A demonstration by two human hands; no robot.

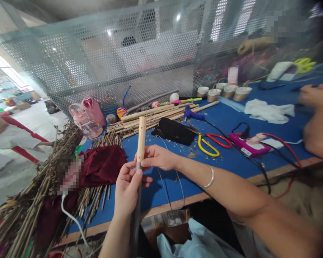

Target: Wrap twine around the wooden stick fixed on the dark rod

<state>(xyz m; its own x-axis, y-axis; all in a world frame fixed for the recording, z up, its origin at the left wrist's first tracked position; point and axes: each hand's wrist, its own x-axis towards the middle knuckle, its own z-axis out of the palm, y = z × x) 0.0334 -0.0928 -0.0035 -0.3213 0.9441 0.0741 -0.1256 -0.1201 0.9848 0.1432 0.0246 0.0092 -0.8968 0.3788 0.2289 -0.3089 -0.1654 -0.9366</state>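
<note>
Both hands are raised over the near edge of the blue tabletop (231, 118). The right hand (158, 157) has its fingers closed on the lower part of a short bamboo tube (141, 138), held upright, tilted slightly. The left hand (127, 186) is clenched on a dark grey rod (136, 215) that meets the tube's lower end; whether the rod is inside the bore cannot be told.

Progress, as judged: the tube is already cut to length and clean-skinned, and at least one hole shows near its top. Work on the bore appears to be in hand; any finishing is not yet evident.

Surroundings: a row of longer bamboo sticks (156, 116) lies farther back on the tabletop, a heap of rough stalks (24, 200) at the left. Yellow-and-red scissors (214, 143), a black cloth (174, 130) and scattered shavings lie just beyond the hands. Another person's arm (317, 118) rests at the far right.
</note>
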